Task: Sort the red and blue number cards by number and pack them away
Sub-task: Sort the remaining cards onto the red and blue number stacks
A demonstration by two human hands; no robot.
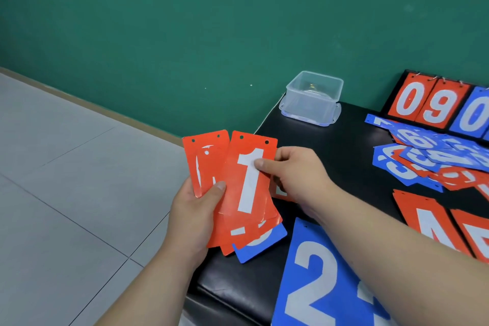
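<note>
Here, at centre frame, a red "1" card (248, 180) fronts a fan of red and blue number cards (254, 235), pinched at its right edge between thumb and fingers of the right hand (296, 174). The left hand (195, 209) grips the fan's lower left, thumb pressed on top. Beneath is the left edge of a black table (330, 145). Lower right lies a blue "2" card (317, 272); at right, a loose heap of cards (428, 159); behind, a clear plastic box (312, 98) and a flip scoreboard (434, 106).

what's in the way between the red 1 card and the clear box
Nothing visible. The red 1 card, pinched by the right hand over the left hand's card stack, has only bare black surface between it and the open clear box.
</note>
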